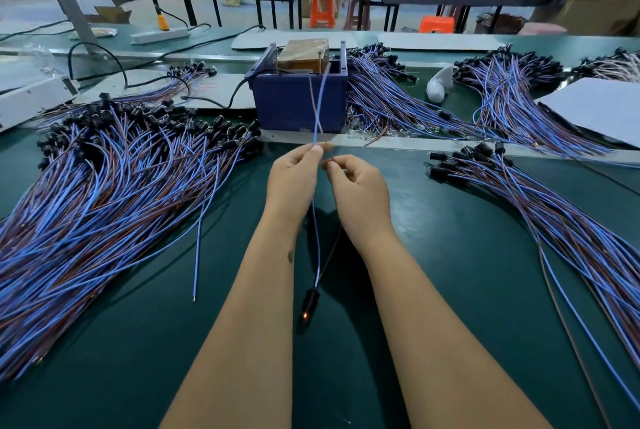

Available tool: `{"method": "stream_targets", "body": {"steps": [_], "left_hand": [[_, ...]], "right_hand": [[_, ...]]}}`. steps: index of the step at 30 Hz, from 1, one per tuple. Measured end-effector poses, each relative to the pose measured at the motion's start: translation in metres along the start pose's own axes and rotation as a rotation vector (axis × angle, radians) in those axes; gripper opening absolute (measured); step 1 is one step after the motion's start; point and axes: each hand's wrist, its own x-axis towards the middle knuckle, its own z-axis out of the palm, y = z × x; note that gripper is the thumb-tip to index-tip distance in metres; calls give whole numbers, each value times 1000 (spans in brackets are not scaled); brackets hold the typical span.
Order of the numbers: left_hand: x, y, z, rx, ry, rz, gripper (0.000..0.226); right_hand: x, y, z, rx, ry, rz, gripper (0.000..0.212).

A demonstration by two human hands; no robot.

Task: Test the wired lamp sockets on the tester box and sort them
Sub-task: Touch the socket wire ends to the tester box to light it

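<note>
Before one tester box (299, 96), two hands (294, 179) (360, 195) pinching two wires, one socket (308, 304) dangling.

Ahead of the left hand (294, 176), the tester box (299, 101) looks like matt blue plastic. Its wires (104, 193) wear smooth, slightly glossy insulation. The desk (450, 238) is smooth green with a soft sheen.

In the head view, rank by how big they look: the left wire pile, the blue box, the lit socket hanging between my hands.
1. Left wire pile
2. Blue box
3. Lit socket, smallest despite being nearest
</note>
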Motion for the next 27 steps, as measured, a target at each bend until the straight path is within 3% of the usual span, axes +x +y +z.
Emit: {"method": "stream_targets", "body": {"steps": [5, 12, 16, 19, 23, 27], "left_hand": [[-6, 3, 0, -83, -85, 49, 15], [-4, 14, -12, -500, 38, -2, 17], [-6, 18, -18, -674, -4, -58, 17], [-7, 18, -17, -658, -20, -109, 26], [-6, 14, -14, -573, -59, -140, 29], [-4, 12, -11, -545, 27, -111, 29]], "right_hand": [[-1, -1, -1, -13, -1, 7, 16], [-3, -7, -11, -127, -146, -50, 11], [-3, -10, -18, -426, 50, -63, 26], [-5, -14, -22, -509, 239, -113, 32], [-6, -17, -27, -548, 418, -245, 25], [-6, -19, -27, -581, 488, -314, 14]]}}
